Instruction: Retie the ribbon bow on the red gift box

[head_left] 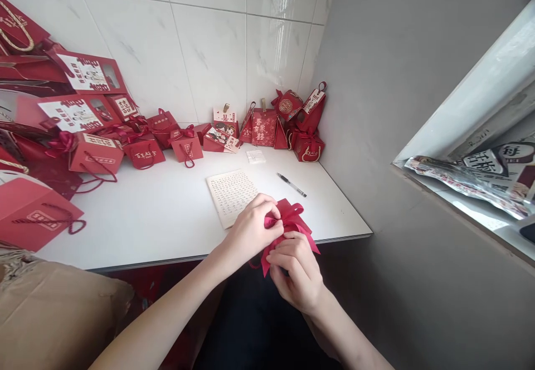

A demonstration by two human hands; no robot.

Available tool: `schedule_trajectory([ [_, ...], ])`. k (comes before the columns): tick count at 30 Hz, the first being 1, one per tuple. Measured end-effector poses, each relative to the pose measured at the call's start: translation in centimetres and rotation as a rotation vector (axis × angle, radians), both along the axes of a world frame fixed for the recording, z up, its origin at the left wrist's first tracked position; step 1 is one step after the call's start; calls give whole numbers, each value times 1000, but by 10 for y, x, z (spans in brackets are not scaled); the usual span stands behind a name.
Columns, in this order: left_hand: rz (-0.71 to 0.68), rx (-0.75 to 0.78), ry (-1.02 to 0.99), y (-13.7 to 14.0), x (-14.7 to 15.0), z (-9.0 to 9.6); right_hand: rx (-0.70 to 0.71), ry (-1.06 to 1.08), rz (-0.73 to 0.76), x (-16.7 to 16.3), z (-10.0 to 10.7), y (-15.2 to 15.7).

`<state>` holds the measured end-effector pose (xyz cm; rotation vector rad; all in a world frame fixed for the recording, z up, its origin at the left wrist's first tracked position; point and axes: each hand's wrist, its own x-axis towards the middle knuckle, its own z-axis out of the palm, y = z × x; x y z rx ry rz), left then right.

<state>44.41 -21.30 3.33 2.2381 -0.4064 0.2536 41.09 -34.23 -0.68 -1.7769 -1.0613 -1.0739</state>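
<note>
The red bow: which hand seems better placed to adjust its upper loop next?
Probably the left hand: its fingertips are at the bow near that loop; the right hand is lower, by the ribbon tails.

- Ribbon [300, 229], blazing pinkish red!
- Box [90, 73], ten o'clock: red, white label!
- Tiles [271, 47], twelve o'clock: white, grey-veined!
- Wall [368, 152], three o'clock: plain grey!
- Table [167, 208]: white!

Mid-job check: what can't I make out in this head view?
Head view:
Red gift box: most of its near part, covered by the left hand, right hand and red ribbon.
Notebook: writing too small to read; near corner behind the left hand.
Cardboard box: cut off by the left and bottom edges.
</note>
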Motion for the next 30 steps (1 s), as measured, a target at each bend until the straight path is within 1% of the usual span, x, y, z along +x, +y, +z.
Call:
schedule_trajectory([
  [5,-23,-50,26,0,1,-1,58,-16,16,-1,-6,0],
  [10,-37,-77,31,0,4,-2,56,-43,56,-3,-7,1],
  [12,-40,-82,38,0,5,-2,27,-55,73,-6,-5,1],
  [15,-69,-103,54,3,8,-1,-63,-45,118,-7,0,-7],
  [16,-90,-109,63,5,9,-1,-39,-33,123,-7,2,-13],
  [17,-115,-112,74,7,11,-1,42,-3,91,-5,4,-20],
  [18,-140,-113,89,9,12,0,155,74,13,-3,6,-29],
  [19,-166,-112,105,12,14,0,265,210,-95,0,7,-38],
  [20,-187,-109,117,14,16,1,331,405,-198,3,9,-47],
  [21,-203,-106,127,15,17,2,327,647,-262,6,11,-54],
  [22,-212,-104,135,17,19,2,259,906,-264,8,13,-59],
  [23,-219,-103,140,18,20,3,158,1137,-205,10,15,-62],
  [24,-225,-103,142,18,21,3,72,1295,-114,12,17,-64],
  [25,-230,-104,141,18,21,3,30,1380,-36,12,18,-63],
  [26,-235,-103,139,18,22,4,27,1407,9,12,19,-61],
  [30,-244,-103,137,17,21,3,123,1290,4,11,18,-54],
])
